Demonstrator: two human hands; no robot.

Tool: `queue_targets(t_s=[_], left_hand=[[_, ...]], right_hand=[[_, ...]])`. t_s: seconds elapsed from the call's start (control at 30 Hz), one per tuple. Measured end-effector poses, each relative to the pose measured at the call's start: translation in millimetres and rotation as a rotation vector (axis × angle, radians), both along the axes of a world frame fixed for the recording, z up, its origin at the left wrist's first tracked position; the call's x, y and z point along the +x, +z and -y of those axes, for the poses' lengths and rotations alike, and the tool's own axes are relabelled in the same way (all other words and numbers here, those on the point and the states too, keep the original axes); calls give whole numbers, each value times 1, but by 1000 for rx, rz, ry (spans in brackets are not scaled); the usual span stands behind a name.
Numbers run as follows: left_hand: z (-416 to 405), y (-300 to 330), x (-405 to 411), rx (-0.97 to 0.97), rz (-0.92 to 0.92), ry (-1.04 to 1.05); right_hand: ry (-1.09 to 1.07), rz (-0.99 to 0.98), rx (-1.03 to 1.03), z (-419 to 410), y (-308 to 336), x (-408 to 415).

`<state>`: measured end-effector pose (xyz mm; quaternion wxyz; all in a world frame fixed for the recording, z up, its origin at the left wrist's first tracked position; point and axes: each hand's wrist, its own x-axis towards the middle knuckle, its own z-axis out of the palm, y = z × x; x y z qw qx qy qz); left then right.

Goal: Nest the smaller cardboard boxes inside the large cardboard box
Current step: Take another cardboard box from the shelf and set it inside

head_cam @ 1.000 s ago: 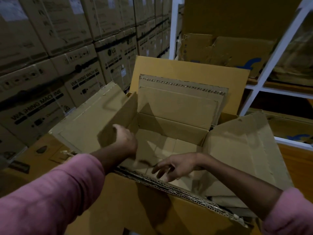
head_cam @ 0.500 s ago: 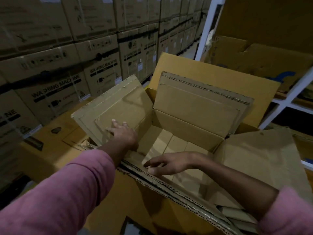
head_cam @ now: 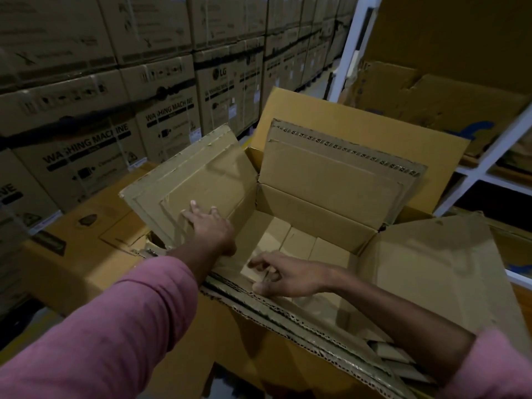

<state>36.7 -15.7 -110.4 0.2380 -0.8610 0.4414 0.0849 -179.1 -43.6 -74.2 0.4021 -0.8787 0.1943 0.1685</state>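
Brown corrugated cardboard throughout, matte, with raw fluted edges exposed along the cut rims. The large cardboard box (head_cam: 374,139) is seen open at frame centre, its tall back flap standing up. A smaller cardboard box (head_cam: 313,217) is nested inside it, flaps doubled against the outer ones, folded bottom panels visible. The left flap (head_cam: 198,180) is pressed outward by the left hand (head_cam: 211,226), fingers straight and spread flat on the board. The right hand (head_cam: 283,273) is held low inside at the near wall, fingers loosely bent, thumb touching the fluted near rim (head_cam: 288,306); nothing is seen grasped. The right flap (head_cam: 437,272) is splayed out, creased and worn. Pink sleeves (head_cam: 115,335) are seen on both arms. Stacked printed washing machine cartons (head_cam: 115,119) fill the left wall. White metal shelving (head_cam: 489,156) with flattened cardboard stands to the right. Lighting is dim; the box rests on another flat carton (head_cam: 80,249).
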Motion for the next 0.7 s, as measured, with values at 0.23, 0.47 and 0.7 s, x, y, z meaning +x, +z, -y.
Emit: queue_targets(t_s=[0.23,0.47,0.7], left_hand=[[-17,-15,-5,-11,91,-83],[-12,0,-11,10,10,-71],[-3,21,-18,-9,-60,-56]], right_hand=[[-8,55,5,-13,-5,0],[-97,70,62,-11,-8,-5],[-107,46,27,-6,-6,-6]])
